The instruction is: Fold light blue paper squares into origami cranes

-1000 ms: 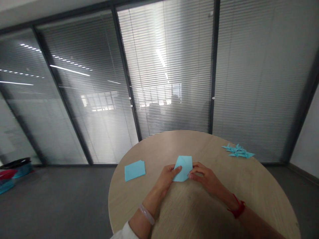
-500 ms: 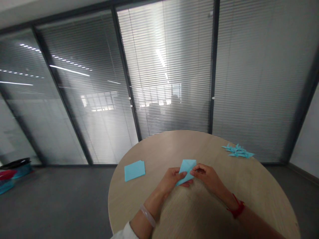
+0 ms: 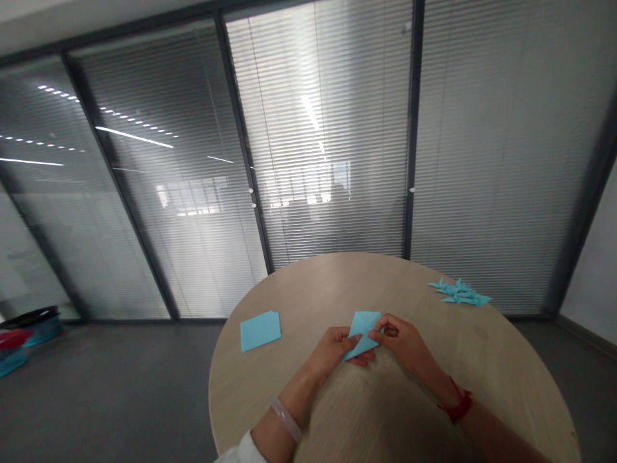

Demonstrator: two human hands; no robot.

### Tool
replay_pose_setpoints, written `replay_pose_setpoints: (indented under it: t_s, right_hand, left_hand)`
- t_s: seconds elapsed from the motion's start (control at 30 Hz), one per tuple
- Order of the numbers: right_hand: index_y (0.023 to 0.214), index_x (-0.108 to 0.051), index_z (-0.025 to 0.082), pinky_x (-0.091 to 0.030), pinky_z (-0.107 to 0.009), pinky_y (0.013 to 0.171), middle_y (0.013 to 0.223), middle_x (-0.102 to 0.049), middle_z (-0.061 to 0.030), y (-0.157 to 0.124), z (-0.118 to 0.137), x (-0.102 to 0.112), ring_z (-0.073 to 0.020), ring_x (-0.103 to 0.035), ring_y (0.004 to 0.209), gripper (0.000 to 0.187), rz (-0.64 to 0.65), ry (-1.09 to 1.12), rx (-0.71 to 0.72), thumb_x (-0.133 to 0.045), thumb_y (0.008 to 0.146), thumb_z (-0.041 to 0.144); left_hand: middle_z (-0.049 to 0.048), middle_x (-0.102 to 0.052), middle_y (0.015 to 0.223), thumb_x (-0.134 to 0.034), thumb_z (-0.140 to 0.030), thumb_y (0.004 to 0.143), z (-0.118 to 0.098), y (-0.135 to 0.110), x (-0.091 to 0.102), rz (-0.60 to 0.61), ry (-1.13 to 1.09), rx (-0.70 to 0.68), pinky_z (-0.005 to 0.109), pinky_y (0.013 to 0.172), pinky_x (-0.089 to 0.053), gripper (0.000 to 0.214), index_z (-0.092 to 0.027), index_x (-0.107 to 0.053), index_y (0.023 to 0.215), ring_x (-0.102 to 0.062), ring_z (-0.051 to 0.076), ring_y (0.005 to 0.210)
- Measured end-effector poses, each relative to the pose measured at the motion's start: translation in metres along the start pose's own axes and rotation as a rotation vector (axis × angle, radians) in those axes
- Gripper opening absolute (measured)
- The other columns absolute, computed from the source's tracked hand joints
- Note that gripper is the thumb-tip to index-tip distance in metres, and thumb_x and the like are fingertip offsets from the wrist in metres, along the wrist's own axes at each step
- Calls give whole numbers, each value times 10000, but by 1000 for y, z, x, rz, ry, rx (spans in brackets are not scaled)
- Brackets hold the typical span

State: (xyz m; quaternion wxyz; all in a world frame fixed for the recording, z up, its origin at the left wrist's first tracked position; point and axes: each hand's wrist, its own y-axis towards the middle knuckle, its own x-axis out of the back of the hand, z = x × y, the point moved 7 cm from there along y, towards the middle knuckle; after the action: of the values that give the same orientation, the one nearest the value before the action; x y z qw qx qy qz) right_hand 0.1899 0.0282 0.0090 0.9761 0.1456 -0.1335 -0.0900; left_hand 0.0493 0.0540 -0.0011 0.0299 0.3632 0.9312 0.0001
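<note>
Both hands hold a folded light-blue paper (image 3: 361, 333) above the middle of the near side of the table. It has a narrow, angular shape with a point toward the lower left. My left hand (image 3: 332, 352) pinches its lower left part between thumb and fingers. My right hand (image 3: 402, 341) grips its right corner between fingertips and thumb. To the left lies a flat light-blue paper square (image 3: 260, 330), folded or stacked, which neither hand touches. Several folded light-blue paper cranes (image 3: 460, 292) lie in a heap near the far right rim.
The papers lie on a round light-wood table (image 3: 308, 379), whose far rim stands before a glass partition with grey blinds (image 3: 328, 161). Grey carpet surrounds the table. Red and blue bags with a black item (image 3: 24, 334) lie on the floor at far left.
The paper between my hands has gone from a broad blunt shape to a narrower, tilted, pointed fold. My hands have moved closer together. The other papers stay where they were.
</note>
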Motion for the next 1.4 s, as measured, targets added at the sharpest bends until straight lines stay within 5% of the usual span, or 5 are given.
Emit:
replay_pose_setpoints:
  t_s: [0.27,0.6,1.4]
  right_hand:
    - [813,-503,220,-439,-243,573,675,-630,35,1,-7,-2,-160,-607,625,247,26,82,14,-689,705,341]
    - [1210,-370,224,-523,-337,693,835,-716,-24,-1,-5,-7,-222,-685,743,608,108,218,10,-712,717,318]
    - [1078,-481,198,-530,-333,704,884,-712,-50,2,-8,-10,-222,-683,771,484,162,240,29,-730,703,373]
  left_hand:
    - [134,-720,799,-691,-544,684,0,0,-1,-26,40,19,350,704,-519,508,-77,-718,881,-670,227,693]
    - [106,-714,734,-709,-448,685,-4,2,1,-31,125,-25,305,652,-512,393,-74,-719,807,-644,185,612]
    - [84,-708,690,-738,-412,643,-2,2,1,-59,128,10,303,634,-522,349,-87,-723,771,-640,184,592]
